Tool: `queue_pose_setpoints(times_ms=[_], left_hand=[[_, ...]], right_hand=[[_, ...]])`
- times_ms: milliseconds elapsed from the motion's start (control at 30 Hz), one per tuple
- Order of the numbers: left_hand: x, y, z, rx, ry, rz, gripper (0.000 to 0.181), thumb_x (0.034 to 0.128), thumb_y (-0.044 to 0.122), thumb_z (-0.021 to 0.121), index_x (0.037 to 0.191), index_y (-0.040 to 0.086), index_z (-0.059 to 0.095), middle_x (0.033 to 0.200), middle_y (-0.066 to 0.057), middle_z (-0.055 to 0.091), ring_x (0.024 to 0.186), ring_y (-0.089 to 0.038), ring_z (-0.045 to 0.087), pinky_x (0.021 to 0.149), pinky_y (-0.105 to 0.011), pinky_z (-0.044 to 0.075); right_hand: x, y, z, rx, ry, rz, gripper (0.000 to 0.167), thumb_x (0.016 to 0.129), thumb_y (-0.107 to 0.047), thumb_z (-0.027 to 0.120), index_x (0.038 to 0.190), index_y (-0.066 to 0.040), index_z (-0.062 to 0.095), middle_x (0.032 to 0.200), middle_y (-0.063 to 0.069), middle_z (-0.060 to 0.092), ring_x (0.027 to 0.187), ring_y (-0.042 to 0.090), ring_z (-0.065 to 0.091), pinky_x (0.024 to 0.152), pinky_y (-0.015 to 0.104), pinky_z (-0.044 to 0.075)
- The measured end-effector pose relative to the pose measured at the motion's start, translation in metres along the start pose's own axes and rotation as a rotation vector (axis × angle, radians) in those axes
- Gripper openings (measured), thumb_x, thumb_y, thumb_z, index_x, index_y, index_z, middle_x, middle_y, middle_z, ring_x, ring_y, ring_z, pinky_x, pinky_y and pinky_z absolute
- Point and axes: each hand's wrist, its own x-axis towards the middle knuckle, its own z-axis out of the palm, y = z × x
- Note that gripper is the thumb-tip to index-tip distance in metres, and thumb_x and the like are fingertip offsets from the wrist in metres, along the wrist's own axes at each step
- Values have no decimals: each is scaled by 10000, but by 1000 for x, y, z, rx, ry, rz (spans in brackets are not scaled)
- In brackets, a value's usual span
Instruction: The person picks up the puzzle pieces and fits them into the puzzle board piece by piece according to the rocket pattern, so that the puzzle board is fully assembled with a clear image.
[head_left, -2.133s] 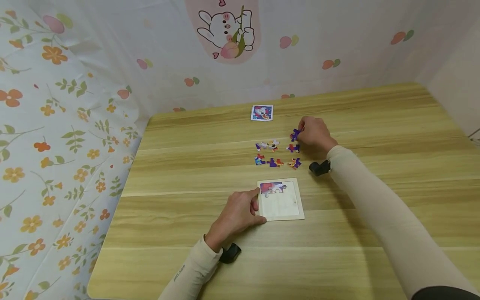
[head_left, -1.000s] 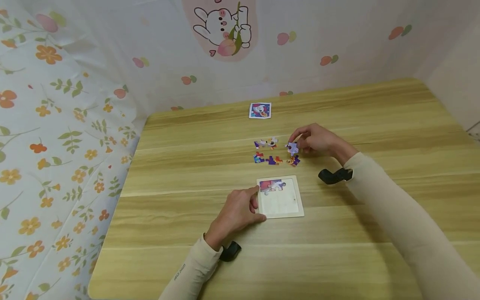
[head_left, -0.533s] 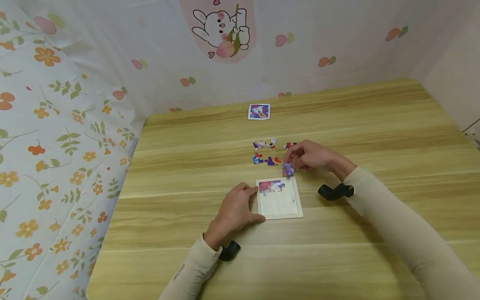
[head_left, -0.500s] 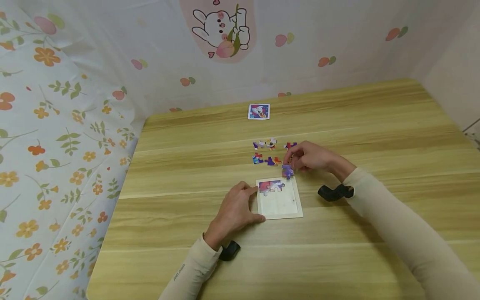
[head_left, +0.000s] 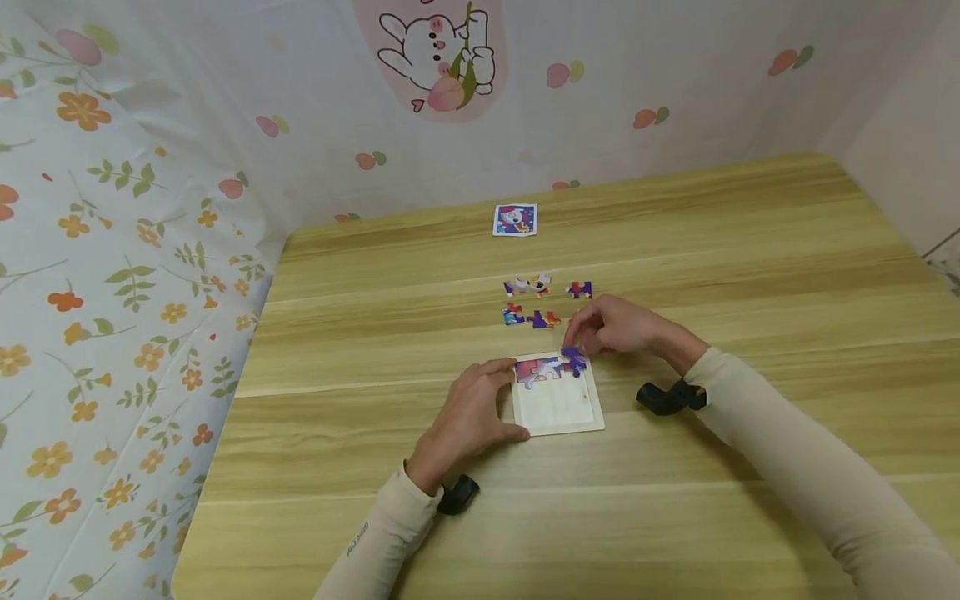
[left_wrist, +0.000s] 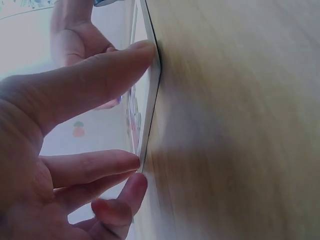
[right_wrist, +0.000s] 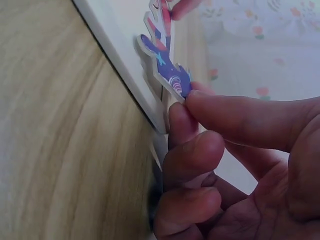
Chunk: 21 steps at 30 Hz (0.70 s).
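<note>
A square puzzle board (head_left: 555,412) with a pale raised rim lies on the table. Joined pieces (head_left: 536,369) in pink, white and purple fill its upper left. My left hand (head_left: 468,412) holds the board by its left side, thumb at the near corner and forefinger at the far one. Between thumb and forefinger, my right hand (head_left: 622,325) pinches a purple puzzle piece (head_left: 573,360) over the board's upper right corner. In the right wrist view this puzzle piece (right_wrist: 167,67) is tilted, with a pale swirl near the fingertips; whether it touches the board I cannot tell.
Behind the board lie loose puzzle pieces: a white-faced group (head_left: 538,285), a red-and-purple one (head_left: 580,289), a blue-and-red one (head_left: 513,315) and a purple-orange one (head_left: 543,319). Farther back is a small picture card (head_left: 514,219). A printed cloth (head_left: 450,167) hangs behind the wooden table (head_left: 360,333).
My right hand picked up the purple piece from the far right of the loose pieces, turned it and brought it nearer, onto the board's upper right. The left hand stayed at the board.
</note>
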Motion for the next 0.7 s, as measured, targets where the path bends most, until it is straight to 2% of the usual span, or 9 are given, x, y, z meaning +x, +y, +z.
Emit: queue_pose_setpoints(times_ms=[233,433,700], left_hand=[[1,1,-1,30,-4,-9,778,660,425,933,1293,58,670,1492,3,552,1254,-256,569,1044,-382,480],[0,-1,0,55,12,11,781,652,427,936,1288,58,673,1484,10,561,1254,-239,579,1029,-364,488],[0,-1,0,57,12,10,782,655,435,934,1280,44,674,1483,6,560,1168,-244,587,989,-354,501]], right_hand=[[-1,-2,5,-30,33,6,190,886,50,610,976,-40,751,843,77,656,598,157,488,538,245,400],[-3,-5,11,-97,80,-13,206,849,66,607,924,-55,755,866,87,693,583,129,517,523,238,421],[-5,-12,19,-238,201,0,63,790,-34,701,839,-62,729,666,8,606,561,114,489,561,259,371]])
